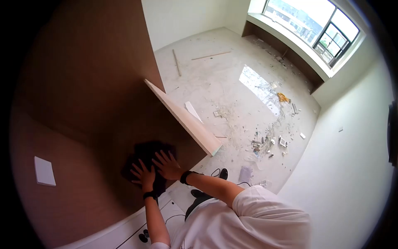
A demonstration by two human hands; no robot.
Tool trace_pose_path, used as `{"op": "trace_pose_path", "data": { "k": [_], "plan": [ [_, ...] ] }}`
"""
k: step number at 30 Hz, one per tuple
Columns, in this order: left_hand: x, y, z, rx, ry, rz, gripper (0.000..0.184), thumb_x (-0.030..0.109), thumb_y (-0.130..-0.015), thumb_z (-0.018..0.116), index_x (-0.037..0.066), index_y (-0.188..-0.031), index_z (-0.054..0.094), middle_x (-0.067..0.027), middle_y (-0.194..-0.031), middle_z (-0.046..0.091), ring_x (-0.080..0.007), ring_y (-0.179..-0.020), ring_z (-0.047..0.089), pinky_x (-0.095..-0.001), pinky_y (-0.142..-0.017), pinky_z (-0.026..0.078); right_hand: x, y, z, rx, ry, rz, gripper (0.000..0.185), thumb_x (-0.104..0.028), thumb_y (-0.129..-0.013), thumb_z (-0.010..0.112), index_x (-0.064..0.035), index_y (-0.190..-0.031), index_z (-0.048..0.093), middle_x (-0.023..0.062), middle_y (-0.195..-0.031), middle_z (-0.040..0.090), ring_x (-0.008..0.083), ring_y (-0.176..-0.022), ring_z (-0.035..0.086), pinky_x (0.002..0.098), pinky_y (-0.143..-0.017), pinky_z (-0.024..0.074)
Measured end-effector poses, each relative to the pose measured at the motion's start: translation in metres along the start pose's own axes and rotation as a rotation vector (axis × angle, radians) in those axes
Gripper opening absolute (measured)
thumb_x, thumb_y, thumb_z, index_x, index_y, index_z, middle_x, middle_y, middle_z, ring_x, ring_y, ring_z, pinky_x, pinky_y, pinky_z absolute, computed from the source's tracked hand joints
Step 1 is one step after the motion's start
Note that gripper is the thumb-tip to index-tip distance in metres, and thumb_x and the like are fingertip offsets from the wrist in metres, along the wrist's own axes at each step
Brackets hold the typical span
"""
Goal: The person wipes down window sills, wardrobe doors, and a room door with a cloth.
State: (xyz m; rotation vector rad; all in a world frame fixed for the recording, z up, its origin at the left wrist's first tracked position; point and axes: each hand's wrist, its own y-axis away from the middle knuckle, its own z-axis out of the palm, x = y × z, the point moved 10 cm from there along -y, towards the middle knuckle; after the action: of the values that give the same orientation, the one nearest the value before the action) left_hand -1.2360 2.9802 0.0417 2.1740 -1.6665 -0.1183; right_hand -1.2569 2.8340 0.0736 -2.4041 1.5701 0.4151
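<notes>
My left hand (144, 174) lies flat with spread fingers on a dark, bunched cloth (143, 152). Beside it, to the right, my right hand (167, 166) also rests on the cloth, palm down and fingers apart. The cloth is on a brown wooden surface (188, 145) inside a cabinet-like recess. A pale board edge (186, 120) runs along the far side of that surface. Both wrists wear black bands. The cloth's part under my palms is hidden.
A white rectangular plate (44, 171) is on the brown panel at left. White drawers (120, 232) are below. Debris, wood strips (210, 55) and a yellow cloth (283, 98) lie on the floor (199, 87). A window (315, 25) is at upper right.
</notes>
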Motion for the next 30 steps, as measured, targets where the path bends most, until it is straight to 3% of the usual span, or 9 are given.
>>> {"op": "trace_pose_path", "data": {
  "k": [5,8,10,11,14,19,21,25,30],
  "plan": [
    [0.036,0.048,0.012,-0.024,-0.107,0.17,0.084,0.056,-0.098,0.051,0.03,-0.163,0.005,-0.0155,-0.169,-0.01,-0.0473,-0.152,-0.01,-0.0827,-0.107,0.007,0.023,0.066,-0.006,-0.023,-0.043,-0.039,0.06,-0.045,-0.1,0.049,-0.0235,-0.155,0.039,0.0074,-0.165,0.027,0.0329,-0.153,0.02,0.0581,-0.121,0.017],
    [0.057,0.064,0.005,-0.047,-0.116,0.158,0.081,0.054,-0.097,0.053,0.028,-0.163,0.013,-0.0179,-0.169,-0.004,-0.0492,-0.152,-0.004,-0.0816,-0.108,0.009,0.066,0.092,-0.031,0.209,0.05,0.093,0.056,-0.045,-0.099,0.051,-0.0266,-0.151,0.046,0.0053,-0.163,0.032,0.0332,-0.152,0.023,0.0564,-0.122,0.0183],
    [0.074,0.055,0.012,0.164,-0.106,0.285,0.075,0.049,-0.098,0.053,0.019,-0.161,0.025,-0.0221,-0.167,0.009,-0.0517,-0.151,0.01,-0.0769,-0.111,0.016,0.074,0.092,-0.04,0.239,0.014,0.123,0.053,-0.042,-0.098,0.053,-0.0232,-0.148,0.05,0.0074,-0.161,0.034,0.0339,-0.151,0.025,0.0562,-0.12,0.0225],
    [0.084,0.058,0.009,0.351,-0.06,0.4,0.064,0.041,-0.099,0.053,0.007,-0.152,0.041,-0.026,-0.16,0.03,-0.0494,-0.147,0.026,-0.0655,-0.115,0.024,0.076,0.095,-0.043,0.253,0.008,0.132,0.051,-0.039,-0.097,0.055,-0.0199,-0.144,0.054,0.0095,-0.16,0.036,0.0346,-0.15,0.028,0.0561,-0.119,0.0267],
    [0.1,0.057,0.041,0.432,-0.014,0.615,0.053,0.031,-0.1,0.051,0.0,-0.144,0.05,-0.0294,-0.151,0.042,-0.0473,-0.142,0.036,-0.0518,-0.116,0.032,0.071,0.101,-0.043,0.323,-0.089,0.13,0.046,-0.03,-0.094,0.059,-0.011,-0.135,0.06,0.0175,-0.155,0.041,0.0366,-0.145,0.036,0.0532,-0.115,0.0351],
    [0.143,0.119,0.047,0.057,0.309,0.513,0.044,0.025,-0.1,0.051,-0.005,-0.132,0.058,-0.0293,-0.135,0.058,-0.0454,-0.125,0.054,-0.0439,-0.104,0.044,0.07,0.116,-0.034,0.278,-0.4,0.104,0.029,-0.019,-0.087,0.063,-0.0015,-0.11,0.064,0.0224,-0.13,0.057,0.0381,-0.124,0.055,0.0449,-0.104,0.0466],
    [0.152,0.148,0.037,-0.077,0.418,0.423,0.042,0.025,-0.1,0.052,-0.007,-0.127,0.061,-0.0252,-0.123,0.068,-0.0395,-0.11,0.066,-0.0403,-0.091,0.051,0.065,0.136,-0.056,0.471,-0.333,-0.033,0.022,-0.015,-0.084,0.066,0.0001,-0.098,0.063,0.0199,-0.113,0.061,0.0378,-0.113,0.059,0.0449,-0.095,0.0507],
    [0.154,0.163,0.046,-0.198,0.68,0.407,0.045,0.023,-0.1,0.053,-0.009,-0.131,0.06,-0.0226,-0.124,0.069,-0.0272,-0.111,0.067,-0.0345,-0.095,0.05,0.084,0.157,-0.055,0.278,-0.599,0.0,0.019,-0.009,-0.082,0.064,0.0021,-0.098,0.064,0.0211,-0.098,0.067,0.0412,-0.096,0.065,0.048,-0.083,0.0533],
    [0.198,0.184,0.063,-0.365,0.92,0.176,0.05,0.024,-0.102,0.053,-0.012,-0.137,0.053,-0.0222,-0.135,0.06,-0.0247,-0.122,0.059,-0.0331,-0.105,0.044,0.14,0.197,-0.079,0.228,-0.872,0.081,0.016,-0.009,-0.083,0.061,0.001,-0.095,0.062,0.024,-0.088,0.068,0.0444,-0.082,0.065,0.0516,-0.075,0.0515]
  ]
}}
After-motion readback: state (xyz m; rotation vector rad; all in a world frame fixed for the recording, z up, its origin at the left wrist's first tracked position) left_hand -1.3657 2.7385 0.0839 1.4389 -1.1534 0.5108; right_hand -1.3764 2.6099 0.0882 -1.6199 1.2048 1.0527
